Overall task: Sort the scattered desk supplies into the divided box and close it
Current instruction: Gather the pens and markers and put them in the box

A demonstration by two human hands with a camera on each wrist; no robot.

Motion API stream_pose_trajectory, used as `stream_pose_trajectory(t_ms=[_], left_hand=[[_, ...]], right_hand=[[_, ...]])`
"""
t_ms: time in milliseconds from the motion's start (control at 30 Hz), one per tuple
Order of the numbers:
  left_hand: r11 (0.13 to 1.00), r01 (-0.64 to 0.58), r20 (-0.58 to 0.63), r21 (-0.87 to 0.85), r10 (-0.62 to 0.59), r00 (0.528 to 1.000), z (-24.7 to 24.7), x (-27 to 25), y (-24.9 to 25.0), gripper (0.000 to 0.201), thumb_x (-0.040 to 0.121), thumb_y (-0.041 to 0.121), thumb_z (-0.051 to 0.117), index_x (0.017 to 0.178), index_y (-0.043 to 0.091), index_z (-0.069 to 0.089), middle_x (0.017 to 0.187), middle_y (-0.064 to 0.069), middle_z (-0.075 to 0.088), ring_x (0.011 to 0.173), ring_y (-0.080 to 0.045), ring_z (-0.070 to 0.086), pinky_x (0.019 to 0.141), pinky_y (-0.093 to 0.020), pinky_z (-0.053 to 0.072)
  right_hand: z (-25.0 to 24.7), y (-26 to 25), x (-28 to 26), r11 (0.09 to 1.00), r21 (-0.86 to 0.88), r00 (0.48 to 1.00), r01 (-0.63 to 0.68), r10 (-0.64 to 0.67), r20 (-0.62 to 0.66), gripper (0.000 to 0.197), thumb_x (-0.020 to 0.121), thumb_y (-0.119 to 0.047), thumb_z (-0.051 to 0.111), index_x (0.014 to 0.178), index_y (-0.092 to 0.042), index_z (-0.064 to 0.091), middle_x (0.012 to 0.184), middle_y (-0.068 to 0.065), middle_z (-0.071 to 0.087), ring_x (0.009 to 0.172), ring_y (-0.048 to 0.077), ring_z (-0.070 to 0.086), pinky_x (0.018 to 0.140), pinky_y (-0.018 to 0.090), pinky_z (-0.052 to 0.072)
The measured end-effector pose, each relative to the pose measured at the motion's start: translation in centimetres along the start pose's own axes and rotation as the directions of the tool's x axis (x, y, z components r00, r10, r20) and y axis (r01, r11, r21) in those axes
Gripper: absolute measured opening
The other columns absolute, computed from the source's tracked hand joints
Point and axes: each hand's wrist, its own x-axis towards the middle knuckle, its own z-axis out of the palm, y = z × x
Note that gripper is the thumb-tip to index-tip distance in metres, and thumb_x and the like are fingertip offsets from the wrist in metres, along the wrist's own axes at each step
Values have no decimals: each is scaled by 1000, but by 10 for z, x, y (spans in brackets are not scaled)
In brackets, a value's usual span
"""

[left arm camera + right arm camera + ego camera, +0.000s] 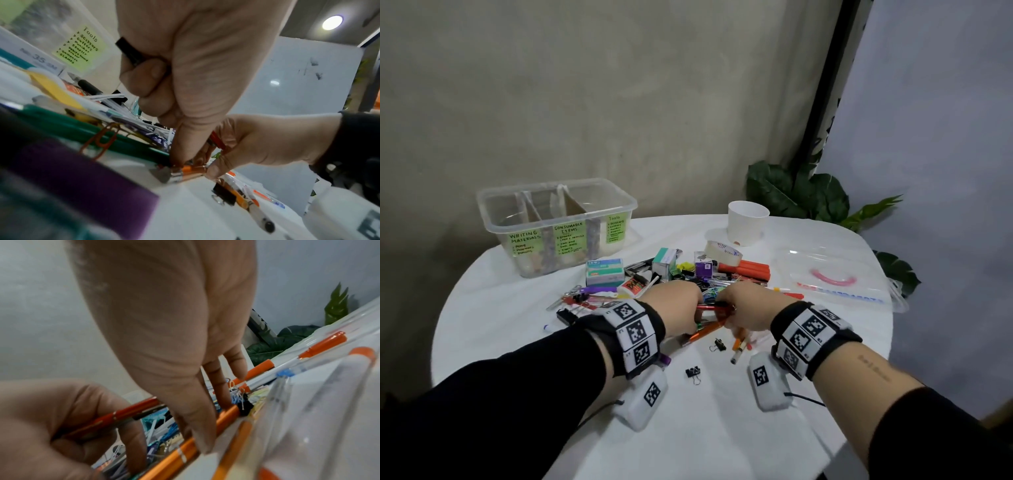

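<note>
On the white round table [722, 428], my two hands meet over a pile of pens, clips and small boxes. My left hand [679, 306] has its fingers curled round a red pen [123, 414] and a black pen end [131, 52]; one finger reaches down to an orange pen [191, 172]. My right hand [748, 308] pinches that orange pen [207, 425] between thumb and fingers as it lies on the cloth. The clear divided box [482, 202], with green labels, stands open at the back left. Its clear lid [791, 263] lies at the right.
A white cup [748, 222] and a tape roll [722, 253] stand behind the pile, with orange markers [746, 269] and a staples box [605, 272] nearby. Two black binder clips [693, 371] lie in front of my hands. A plant [798, 195] stands past the table's far edge.
</note>
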Motion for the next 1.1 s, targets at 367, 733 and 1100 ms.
stream_pose_trajectory(t_ms=[367, 733, 1100], left_hand=[[995, -41, -92, 91, 49, 995, -10, 4, 4, 20, 93, 35, 52, 87, 16, 52, 76, 1, 54, 61, -15, 48, 56, -29, 45], [490, -135, -118, -862, 64, 991, -35, 3, 28, 22, 104, 39, 34, 110, 21, 47, 88, -5, 69, 77, -22, 68, 73, -36, 57], [964, -41, 44, -261, 55, 998, -2, 32, 54, 34, 86, 47, 64, 97, 15, 64, 82, 1, 63, 68, -15, 58, 57, -25, 46]], right_hand=[[-28, 30, -27, 990, 140, 962, -5, 43, -270, 5, 93, -19, 63, 94, -23, 62, 93, -6, 65, 89, 17, 60, 77, 28, 48], [-48, 7, -46, 462, 838, 901, 291, 162, -402, 11, 86, -14, 75, 86, -3, 72, 74, 12, 71, 64, 18, 66, 62, 25, 54], [-9, 76, -43, 935, 233, 958, -267, 284, -40, 23, 72, -6, 78, 83, -25, 73, 77, -6, 60, 72, 16, 60, 67, 26, 49]])
